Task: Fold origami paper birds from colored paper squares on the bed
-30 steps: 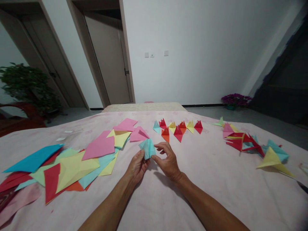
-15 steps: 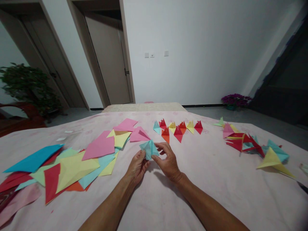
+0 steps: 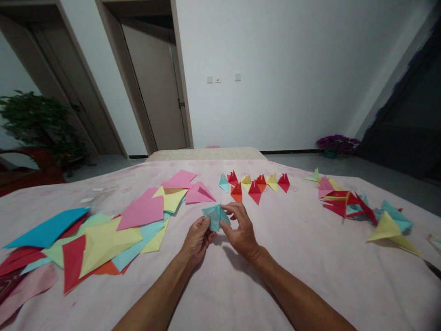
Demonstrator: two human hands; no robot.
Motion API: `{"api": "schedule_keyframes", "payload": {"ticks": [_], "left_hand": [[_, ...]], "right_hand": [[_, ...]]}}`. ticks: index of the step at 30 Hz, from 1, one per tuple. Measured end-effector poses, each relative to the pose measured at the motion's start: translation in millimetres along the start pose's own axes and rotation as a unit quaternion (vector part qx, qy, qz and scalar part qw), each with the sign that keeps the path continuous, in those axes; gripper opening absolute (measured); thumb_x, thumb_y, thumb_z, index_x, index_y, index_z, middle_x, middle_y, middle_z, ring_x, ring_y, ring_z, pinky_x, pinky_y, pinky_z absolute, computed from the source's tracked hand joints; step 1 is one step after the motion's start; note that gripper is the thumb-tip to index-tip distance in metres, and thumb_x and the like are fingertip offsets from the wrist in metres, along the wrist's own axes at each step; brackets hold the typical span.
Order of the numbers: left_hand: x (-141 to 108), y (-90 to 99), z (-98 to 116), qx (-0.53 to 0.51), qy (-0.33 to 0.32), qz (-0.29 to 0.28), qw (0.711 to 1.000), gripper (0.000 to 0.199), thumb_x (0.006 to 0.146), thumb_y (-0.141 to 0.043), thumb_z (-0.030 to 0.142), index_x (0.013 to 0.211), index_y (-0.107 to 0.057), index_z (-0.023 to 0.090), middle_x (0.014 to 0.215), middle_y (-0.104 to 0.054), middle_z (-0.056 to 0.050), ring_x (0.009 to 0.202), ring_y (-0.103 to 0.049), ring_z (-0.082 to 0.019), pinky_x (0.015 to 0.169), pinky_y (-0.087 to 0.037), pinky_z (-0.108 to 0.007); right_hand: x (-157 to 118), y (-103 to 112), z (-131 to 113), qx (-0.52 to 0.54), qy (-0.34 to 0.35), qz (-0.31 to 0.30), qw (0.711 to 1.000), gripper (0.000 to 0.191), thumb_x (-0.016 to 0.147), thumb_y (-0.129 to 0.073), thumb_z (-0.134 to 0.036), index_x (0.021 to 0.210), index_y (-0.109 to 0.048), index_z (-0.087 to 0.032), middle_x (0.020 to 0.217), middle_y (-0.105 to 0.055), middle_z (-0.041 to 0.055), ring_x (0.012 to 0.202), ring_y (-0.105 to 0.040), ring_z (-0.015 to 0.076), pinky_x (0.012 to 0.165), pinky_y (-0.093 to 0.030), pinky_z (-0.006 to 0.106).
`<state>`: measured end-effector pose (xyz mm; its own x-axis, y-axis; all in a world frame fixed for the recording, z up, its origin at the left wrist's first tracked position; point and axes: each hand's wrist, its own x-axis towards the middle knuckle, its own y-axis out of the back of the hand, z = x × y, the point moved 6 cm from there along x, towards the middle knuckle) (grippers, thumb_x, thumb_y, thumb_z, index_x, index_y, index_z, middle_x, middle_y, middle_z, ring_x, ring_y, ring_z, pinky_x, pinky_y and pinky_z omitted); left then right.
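A small folded piece of light-blue origami paper (image 3: pixel 215 217) is held up between my two hands, a little above the table. My left hand (image 3: pixel 199 236) pinches its lower left side between thumb and fingers. On the right side, my right hand (image 3: pixel 241 232) grips the paper with its thumb at the lower edge and its index finger near the upper right flap. Parts of the fold lie hidden behind the fingers. Just beyond my hands stand several small folded paper cranes (image 3: pixel 255 192) in red, orange, yellow and light blue.
Loose sheets of coloured paper (image 3: pixel 106 241) overlap on the left of the pink tablecloth (image 3: pixel 220 294). A folded pink sheet (image 3: pixel 199 193) lies just past my left hand. Several larger folded paper pieces (image 3: pixel 349 204) are heaped on the right, with a yellow one (image 3: pixel 391 232) nearest.
The light-blue paper has tilted and shifted slightly right and down, its top edge now flatter. Both hands keep hold of it and have barely moved.
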<state>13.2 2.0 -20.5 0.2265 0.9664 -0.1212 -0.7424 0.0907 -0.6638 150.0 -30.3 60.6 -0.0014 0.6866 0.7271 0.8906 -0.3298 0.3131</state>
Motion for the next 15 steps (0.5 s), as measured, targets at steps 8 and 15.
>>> {"api": "schedule_keyframes", "payload": {"ticks": [8,15], "left_hand": [[2,2.8,2,-0.037,0.006,-0.002,0.999,0.037,0.073,-0.083,0.033,0.099,-0.068,0.012,0.081,-0.070,-0.002,0.062,-0.064,-0.008,0.056,-0.056,-0.015],[6,4.5,5,-0.064,0.035,-0.006,0.997,0.019,0.086,-0.071,0.023,0.099,-0.066,0.009,0.073,-0.071,-0.003,0.051,-0.064,-0.007,0.049,-0.056,-0.014]], "right_hand": [[2,-2,-2,0.021,0.020,-0.064,0.998,0.028,0.076,-0.065,-0.015,0.102,-0.064,-0.023,0.117,-0.055,0.0086,0.108,-0.056,0.0229,0.081,-0.052,0.035],[12,0,-6,-0.028,0.101,-0.164,0.981,0.027,0.082,-0.067,-0.016,0.104,-0.070,-0.029,0.127,-0.055,0.0073,0.117,-0.053,0.0247,0.096,-0.049,0.044]]}}
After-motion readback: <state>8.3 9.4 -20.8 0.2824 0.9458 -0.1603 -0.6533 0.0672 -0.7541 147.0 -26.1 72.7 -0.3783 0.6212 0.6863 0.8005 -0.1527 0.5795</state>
